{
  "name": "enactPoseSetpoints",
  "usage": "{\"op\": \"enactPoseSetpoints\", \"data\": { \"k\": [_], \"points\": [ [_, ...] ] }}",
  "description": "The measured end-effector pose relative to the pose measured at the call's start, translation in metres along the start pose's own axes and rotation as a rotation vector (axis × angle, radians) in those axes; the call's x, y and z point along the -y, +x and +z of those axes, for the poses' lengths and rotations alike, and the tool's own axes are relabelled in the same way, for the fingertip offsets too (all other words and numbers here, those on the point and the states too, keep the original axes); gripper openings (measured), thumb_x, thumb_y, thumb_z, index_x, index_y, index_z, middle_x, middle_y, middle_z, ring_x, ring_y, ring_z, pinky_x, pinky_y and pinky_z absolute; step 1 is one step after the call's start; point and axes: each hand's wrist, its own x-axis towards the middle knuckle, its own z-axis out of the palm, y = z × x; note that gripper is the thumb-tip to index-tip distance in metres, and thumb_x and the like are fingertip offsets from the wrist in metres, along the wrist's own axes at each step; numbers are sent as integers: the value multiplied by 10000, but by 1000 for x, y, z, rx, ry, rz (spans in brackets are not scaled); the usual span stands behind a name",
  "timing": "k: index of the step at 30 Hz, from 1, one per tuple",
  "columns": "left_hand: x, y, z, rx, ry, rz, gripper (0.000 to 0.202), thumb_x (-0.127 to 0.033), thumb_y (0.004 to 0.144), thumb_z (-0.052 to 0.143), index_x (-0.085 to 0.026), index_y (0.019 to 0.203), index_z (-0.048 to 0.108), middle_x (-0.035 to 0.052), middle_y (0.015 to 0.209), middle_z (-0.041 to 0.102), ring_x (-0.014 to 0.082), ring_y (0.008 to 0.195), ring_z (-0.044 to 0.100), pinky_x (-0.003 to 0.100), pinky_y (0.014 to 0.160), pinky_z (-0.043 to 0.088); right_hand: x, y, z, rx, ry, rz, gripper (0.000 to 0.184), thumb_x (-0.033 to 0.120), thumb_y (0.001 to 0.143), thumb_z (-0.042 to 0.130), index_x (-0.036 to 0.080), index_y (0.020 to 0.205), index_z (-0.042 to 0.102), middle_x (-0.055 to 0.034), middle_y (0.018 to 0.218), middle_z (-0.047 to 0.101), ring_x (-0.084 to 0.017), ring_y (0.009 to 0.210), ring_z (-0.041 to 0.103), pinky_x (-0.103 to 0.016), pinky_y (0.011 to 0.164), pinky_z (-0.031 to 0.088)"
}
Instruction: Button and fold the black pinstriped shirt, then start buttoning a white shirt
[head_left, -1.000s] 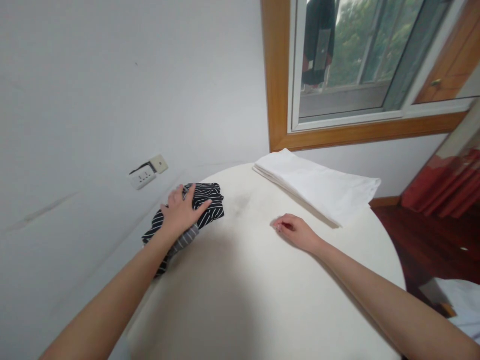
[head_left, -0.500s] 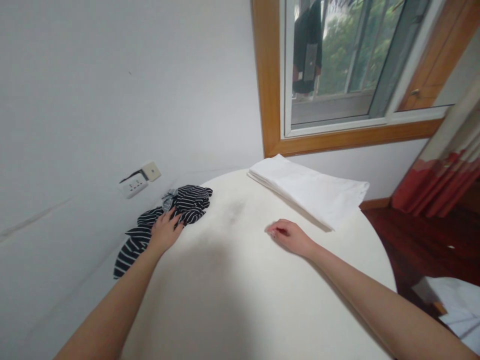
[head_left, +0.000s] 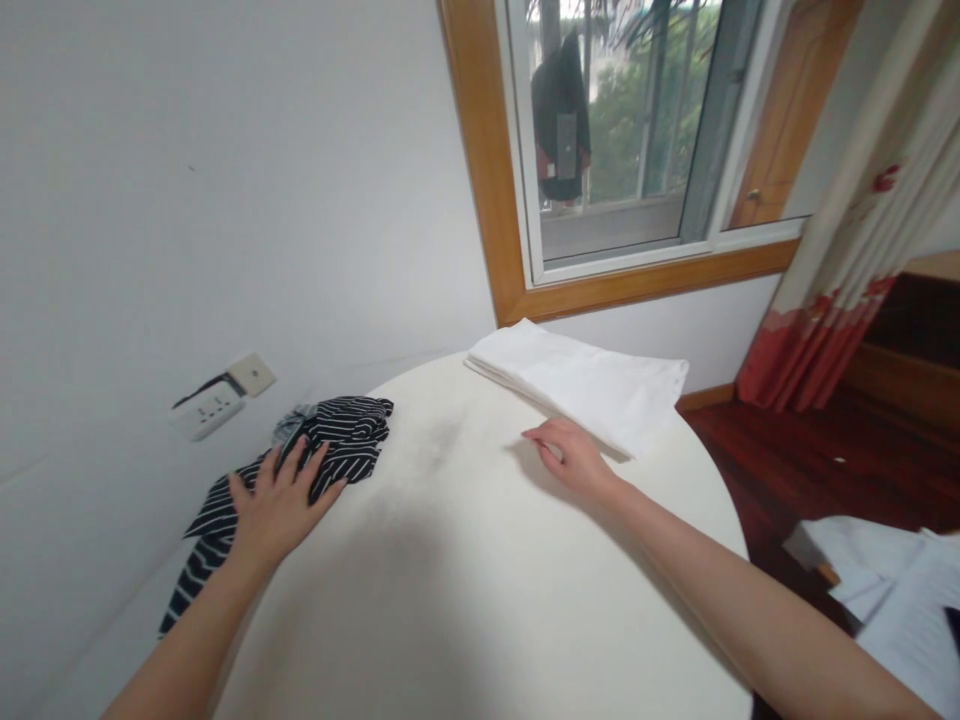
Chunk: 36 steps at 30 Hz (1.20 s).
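Observation:
My left hand [head_left: 280,505] lies with fingers spread on a crumpled black-and-white striped cloth [head_left: 346,418] at the table's left edge, by the wall. Part of that cloth hangs over the edge beneath my wrist and forearm. My right hand [head_left: 566,456] is just above the round white table [head_left: 480,590], its fingers drawn together and nothing visible in them. Just beyond it, a folded white cloth [head_left: 585,380] lies flat near the far edge, below the window.
A wall socket [head_left: 214,405] sits on the wall left of the striped cloth. The wood-framed window [head_left: 510,290] is behind the table. To the right are a red-and-cream curtain [head_left: 802,345] and white papers [head_left: 892,585], low beside the table.
The view has turned right. My left hand has spread wider over the striped cloth and shifted toward me. My right hand has moved closer to the folded white cloth.

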Motion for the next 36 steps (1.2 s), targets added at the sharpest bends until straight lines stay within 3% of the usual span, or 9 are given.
{"op": "enactPoseSetpoints", "data": {
  "k": [5, 8, 12, 15, 18, 26, 29, 32, 36],
  "points": [
    [-18, 1, -27, -58, -39, -6, 643, -542, 857, 457, -292, 1444, 382, 77, 1567, 276, 360, 1433, 212, 651, 1128, 82, -42, -3, -29, -229, -476, 253, 437, 302, 840, 598, 192, 1263, 598, -154, 1302, 574, -337, 1244, 443, -529, 1033, 327],
    [-48, -2, -44, -99, -180, 9, 633, -520, 877, 437, -252, 1449, 387, 107, 1578, 229, 358, 1435, 208, 612, 1147, 101, -62, -10, -30, -176, -624, 368, 448, 340, 847, 610, 192, 1269, 591, -164, 1370, 530, -342, 1309, 407, -550, 1078, 266],
    [-108, -19, -55, -113, -405, 75, 594, -512, 893, 426, -248, 1425, 416, 106, 1554, 277, 312, 1417, 269, 528, 1166, 171, -67, -14, -27, -115, -654, 409, 334, 295, 961, 412, 224, 1178, 655, -126, 1291, 612, -301, 1249, 499, -540, 1062, 284],
    [-147, -38, -50, -98, -540, 187, 515, -454, 906, 442, -239, 1373, 473, 110, 1501, 371, 279, 1398, 316, 489, 1169, 206, -57, -7, -30, -177, -645, 400, 352, 269, 971, 386, 221, 1224, 627, -104, 1302, 615, -299, 1264, 493, -563, 1075, 244],
    [-164, -51, -41, -103, -631, 301, 447, -379, 910, 458, -230, 1328, 512, 110, 1449, 441, 273, 1369, 364, 498, 1165, 227, -39, 16, -40, -225, -654, 332, 373, 224, 973, 367, 226, 1273, 589, -98, 1304, 615, -284, 1262, 500, -560, 1092, 208],
    [-147, -46, -24, -177, -880, 102, 377, -378, 917, 453, -216, 1240, 562, 118, 1285, 559, 258, 1250, 487, 464, 1119, 348, 39, 116, -83, -286, -624, 366, 376, 274, 988, 322, 186, 1199, 620, -132, 1040, 711, -284, 966, 647, -362, 820, 448],
    [-144, -43, -18, -174, -1047, -73, 403, -421, 928, 421, -203, 1243, 547, 126, 1259, 569, 246, 1215, 518, 434, 1085, 394, 74, 88, -85, -341, -487, 194, 377, 282, 988, 324, 206, 1250, 586, -107, 1095, 698, -269, 1005, 638, -354, 851, 460],
    [-138, -40, -14, -265, -1257, -309, 447, -456, 957, 345, -188, 1280, 498, 136, 1287, 548, 220, 1185, 539, 392, 1049, 420, 88, 15, -78, -257, -262, -67, 364, 277, 982, 358, 225, 1265, 582, -80, 1205, 667, -231, 1108, 611, -341, 942, 458],
    [-122, -37, -16, -452, -1247, -521, 427, -463, 962, 315, -152, 1139, 548, 138, 1146, 590, 225, 1106, 551, 405, 1021, 415, 78, -83, -67, 253, -27, -214, 358, 257, 975, 402, 256, 1287, 577, -58, 1257, 646, -192, 1192, 574, -363, 1020, 444]
  ]
}}
